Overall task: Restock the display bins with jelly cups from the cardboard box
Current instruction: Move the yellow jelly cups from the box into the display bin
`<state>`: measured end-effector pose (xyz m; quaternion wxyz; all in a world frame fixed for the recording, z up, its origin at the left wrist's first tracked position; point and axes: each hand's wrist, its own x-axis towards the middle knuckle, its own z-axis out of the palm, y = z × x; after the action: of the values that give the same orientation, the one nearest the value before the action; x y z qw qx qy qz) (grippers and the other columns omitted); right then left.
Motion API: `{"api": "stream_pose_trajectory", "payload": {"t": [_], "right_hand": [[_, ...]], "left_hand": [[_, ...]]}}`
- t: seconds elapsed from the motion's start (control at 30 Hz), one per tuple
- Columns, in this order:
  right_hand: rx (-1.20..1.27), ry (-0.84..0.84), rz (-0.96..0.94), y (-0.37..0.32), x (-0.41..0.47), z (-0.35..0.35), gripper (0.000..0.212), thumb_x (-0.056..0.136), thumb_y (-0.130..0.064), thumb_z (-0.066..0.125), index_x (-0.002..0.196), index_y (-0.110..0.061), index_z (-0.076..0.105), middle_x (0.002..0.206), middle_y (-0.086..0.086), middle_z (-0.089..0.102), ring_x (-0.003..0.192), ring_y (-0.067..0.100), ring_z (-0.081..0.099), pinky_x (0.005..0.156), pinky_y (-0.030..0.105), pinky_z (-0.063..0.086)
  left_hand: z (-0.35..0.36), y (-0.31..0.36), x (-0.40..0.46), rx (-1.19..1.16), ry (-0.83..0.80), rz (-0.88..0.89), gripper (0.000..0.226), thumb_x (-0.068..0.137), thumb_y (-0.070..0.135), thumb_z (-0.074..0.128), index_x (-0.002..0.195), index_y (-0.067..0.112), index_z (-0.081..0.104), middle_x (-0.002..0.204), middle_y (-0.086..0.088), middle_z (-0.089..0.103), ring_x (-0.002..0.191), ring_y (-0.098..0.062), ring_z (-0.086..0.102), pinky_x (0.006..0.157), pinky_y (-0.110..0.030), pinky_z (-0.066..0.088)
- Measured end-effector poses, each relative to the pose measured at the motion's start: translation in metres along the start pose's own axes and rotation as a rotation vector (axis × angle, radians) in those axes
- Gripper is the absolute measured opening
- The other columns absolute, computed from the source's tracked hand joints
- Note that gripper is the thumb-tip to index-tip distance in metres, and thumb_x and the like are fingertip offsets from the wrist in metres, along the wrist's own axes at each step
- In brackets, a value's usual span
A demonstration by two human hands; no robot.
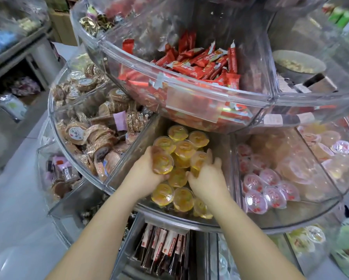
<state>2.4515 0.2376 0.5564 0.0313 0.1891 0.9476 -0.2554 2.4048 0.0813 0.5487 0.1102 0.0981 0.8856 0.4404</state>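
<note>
Both my hands are inside the middle compartment of a clear tiered display bin (pixel 119 174). My left hand (pixel 147 168) cradles a yellow jelly cup (pixel 162 163) from the left, fingers curled round it. My right hand (pixel 206 174) curls round other yellow jelly cups (pixel 197 161) on the right side of the pile. Several more yellow cups (pixel 182 198) lie heaped between and below my hands. The cardboard box is not in view.
Pink jelly cups (pixel 258 190) fill the compartment to the right. Wrapped brown biscuits (pixel 92 134) fill the one to the left. An upper tier with red wrapped snacks (pixel 199 65) overhangs the back of the bin. A lower tier holds stick packets (pixel 161 251).
</note>
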Motion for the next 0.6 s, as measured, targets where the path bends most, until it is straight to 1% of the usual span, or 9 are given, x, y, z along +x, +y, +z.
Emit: {"api": "stream_pose_trajectory", "payload": {"t": [0.07,0.13,0.27,0.37,0.43,0.47,0.53,0.57,0.6], "right_hand": [[-0.092,0.069,-0.058,-0.003,0.001,-0.001,0.053,0.085,-0.023,0.058,0.130,-0.004,0.038,0.128,0.016,0.035,0.109,0.033,0.050,0.092,0.034,0.044],[-0.105,0.133,-0.063,-0.006,0.002,0.000,0.051,0.083,-0.016,0.060,0.129,-0.006,0.042,0.123,0.014,0.040,0.109,0.032,0.048,0.091,0.034,0.043],[-0.092,0.198,-0.054,-0.006,0.004,0.003,0.066,0.083,0.001,0.054,0.142,-0.008,0.026,0.132,0.014,0.039,0.119,0.030,0.044,0.098,0.036,0.040],[-0.085,0.130,-0.036,-0.007,0.002,-0.001,0.074,0.086,-0.005,0.055,0.147,-0.007,0.012,0.151,0.013,0.023,0.133,0.029,0.035,0.106,0.034,0.033],[-0.041,0.124,-0.033,-0.008,-0.006,-0.006,0.080,0.087,-0.010,0.058,0.148,-0.005,0.007,0.155,0.014,0.015,0.137,0.029,0.031,0.109,0.032,0.030],[-0.053,0.159,-0.056,-0.008,-0.012,-0.009,0.079,0.086,-0.011,0.058,0.147,-0.004,0.008,0.155,0.013,0.015,0.137,0.028,0.030,0.110,0.031,0.028],[-0.107,0.264,-0.149,-0.006,-0.025,-0.012,0.070,0.085,-0.010,0.059,0.144,-0.003,0.021,0.149,0.014,0.025,0.134,0.028,0.032,0.109,0.031,0.029],[-0.101,0.279,-0.190,-0.005,-0.031,-0.012,0.059,0.085,-0.010,0.059,0.138,-0.005,0.033,0.141,0.012,0.036,0.128,0.027,0.038,0.105,0.032,0.034],[-0.056,0.236,-0.198,-0.005,-0.037,-0.011,0.049,0.085,-0.013,0.060,0.130,-0.009,0.040,0.130,0.009,0.044,0.119,0.025,0.045,0.097,0.032,0.039]], "left_hand": [[-0.001,-0.001,0.001,-0.029,-0.003,-0.008,0.068,0.070,0.019,0.076,0.127,0.021,0.039,0.111,0.003,0.056,0.100,-0.017,0.053,0.083,-0.027,0.040],[-0.002,-0.001,0.001,-0.057,0.001,-0.010,0.067,0.070,0.018,0.076,0.127,0.022,0.040,0.106,0.008,0.054,0.097,-0.013,0.052,0.080,-0.025,0.038],[-0.002,-0.003,0.000,-0.084,0.012,-0.018,0.070,0.070,0.016,0.076,0.129,0.023,0.039,0.106,0.010,0.052,0.097,-0.011,0.051,0.080,-0.024,0.037],[-0.001,-0.004,0.001,-0.087,0.004,-0.016,0.070,0.070,0.016,0.076,0.129,0.023,0.039,0.107,0.010,0.052,0.098,-0.012,0.051,0.082,-0.026,0.038],[-0.001,-0.004,0.001,-0.093,0.003,-0.022,0.070,0.071,0.016,0.076,0.129,0.024,0.038,0.108,0.009,0.052,0.098,-0.012,0.051,0.082,-0.026,0.038],[-0.002,-0.004,0.000,-0.092,0.002,-0.021,0.070,0.071,0.016,0.076,0.129,0.024,0.038,0.108,0.010,0.051,0.099,-0.012,0.051,0.082,-0.026,0.038],[-0.001,-0.004,0.001,-0.089,0.001,-0.018,0.071,0.071,0.016,0.077,0.130,0.025,0.038,0.109,0.011,0.050,0.099,-0.011,0.049,0.082,-0.026,0.038],[-0.001,-0.004,0.001,-0.090,0.001,-0.019,0.072,0.070,0.016,0.077,0.130,0.025,0.038,0.109,0.011,0.050,0.100,-0.010,0.049,0.083,-0.025,0.038],[-0.001,-0.004,0.001,-0.093,0.002,-0.019,0.072,0.070,0.016,0.077,0.130,0.024,0.038,0.109,0.011,0.050,0.100,-0.010,0.049,0.082,-0.025,0.038]]}}
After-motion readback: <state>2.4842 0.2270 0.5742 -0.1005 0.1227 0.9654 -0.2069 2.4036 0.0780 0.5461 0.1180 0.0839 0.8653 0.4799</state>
